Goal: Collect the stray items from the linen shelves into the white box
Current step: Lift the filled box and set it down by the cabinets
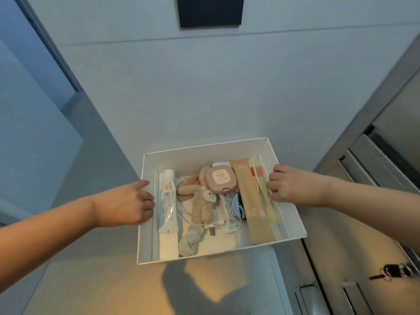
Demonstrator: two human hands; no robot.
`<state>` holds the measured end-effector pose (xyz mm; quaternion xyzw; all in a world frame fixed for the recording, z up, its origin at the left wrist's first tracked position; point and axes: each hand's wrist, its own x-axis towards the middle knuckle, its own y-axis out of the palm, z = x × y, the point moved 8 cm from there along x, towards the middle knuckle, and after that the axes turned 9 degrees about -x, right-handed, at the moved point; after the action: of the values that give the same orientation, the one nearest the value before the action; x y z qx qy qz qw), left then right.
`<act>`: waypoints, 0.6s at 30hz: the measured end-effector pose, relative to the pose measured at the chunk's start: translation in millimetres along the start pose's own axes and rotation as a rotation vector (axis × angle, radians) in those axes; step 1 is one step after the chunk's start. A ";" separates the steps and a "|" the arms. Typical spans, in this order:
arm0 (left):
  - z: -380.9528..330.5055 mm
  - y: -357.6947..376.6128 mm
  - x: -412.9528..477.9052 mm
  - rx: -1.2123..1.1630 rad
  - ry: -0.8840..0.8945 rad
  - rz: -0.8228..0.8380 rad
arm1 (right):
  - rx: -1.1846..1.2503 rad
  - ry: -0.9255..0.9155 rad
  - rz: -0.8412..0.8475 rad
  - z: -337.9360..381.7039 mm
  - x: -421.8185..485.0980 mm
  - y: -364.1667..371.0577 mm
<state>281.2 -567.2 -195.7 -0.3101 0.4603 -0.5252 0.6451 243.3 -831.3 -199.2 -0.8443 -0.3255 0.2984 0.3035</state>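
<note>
left hand (129,201): you're gripping the left wall of the white box (204,147), with the thumb on the rim and the fingers curled against the wall.
right hand (288,185): closed on the right wall, with the fingers curled over the rim and the knuckles facing into the box.
box position: it's held between your two hands, roughly level, with the open top facing you. It's in front of a pale wall, and a shadow falls on the warm-lit surface below it.
left side of box: a white toothpaste tube (168,201) lies along the left wall, cap towards the far end.
centre: a beige plush bunny (200,208) lies on a coiled white cable (181,211). A pink compact (221,179) is just right of the bunny's head, at the far end.
near edge: a pale scrunchie (189,241) sits below the bunny, near the cable's plug.
centre right: a blue item in clear packaging (236,206) is wedged between the bunny and the tan tube. I can't tell what it is.
right side of box: a long tan tube (252,201) lies lengthwise. A yellow toothbrush (264,192) is just beside it, against the right wall and under your right fingers.
surroundings: a dark panel (210,11) is on the wall above. Metal cabinet doors (375,169) are on your right, with a bunch of keys (395,271) hanging at one of them.
</note>
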 end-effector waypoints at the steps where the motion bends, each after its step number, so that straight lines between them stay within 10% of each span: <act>1: 0.8 -5.7 -3.4 0.008 -0.001 0.001 | -0.010 0.007 -0.012 -3.5 -2.4 -6.8; 18: 12.4 -77.7 -19.9 0.056 -0.067 -0.016 | -0.073 0.000 -0.185 -39.9 -33.5 -68.5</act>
<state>261.6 -568.9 -116.9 -0.3131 0.4211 -0.5322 0.6644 225.7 -827.1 -115.1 -0.8212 -0.4127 0.2571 0.2987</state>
